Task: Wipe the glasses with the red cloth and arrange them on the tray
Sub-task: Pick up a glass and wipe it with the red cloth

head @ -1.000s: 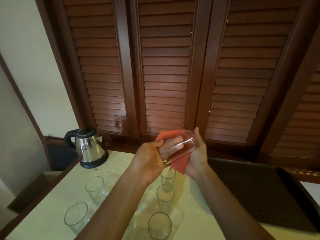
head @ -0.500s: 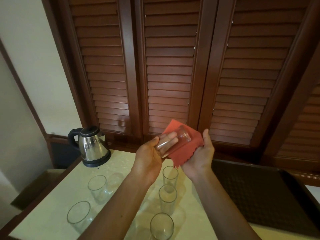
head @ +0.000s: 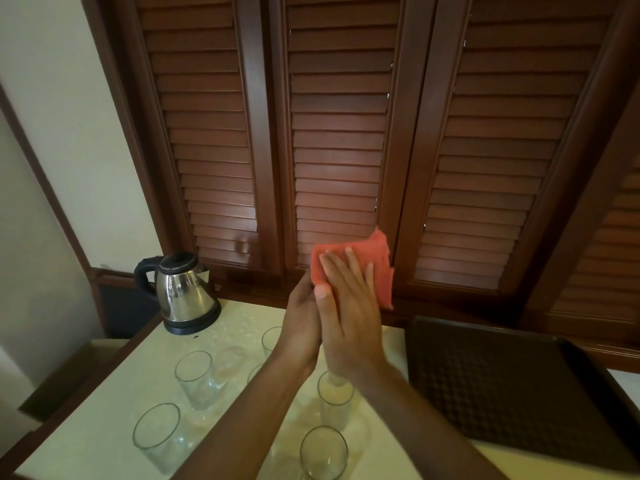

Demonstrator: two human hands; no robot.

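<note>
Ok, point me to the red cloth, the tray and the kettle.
red cloth point(head: 379, 268): head view, on the bare fabric right of the fingers.
tray point(head: 502, 386): head view, on its bare textured floor.
kettle point(head: 185, 296): head view, on its shiny steel body.

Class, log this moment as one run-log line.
step: wiping | right hand: flat on red cloth | left hand: under cloth | tray: no glasses

The red cloth point(head: 375, 268) is held up in front of the shutters, wrapped so that the glass inside it cannot be seen. Clear, empty glasses point(head: 192, 377) stand upright on the near-left part of the pale tabletop point(head: 104, 441). The dark, textured tray point(head: 512, 386) lies flat to their right, holding nothing.
</note>
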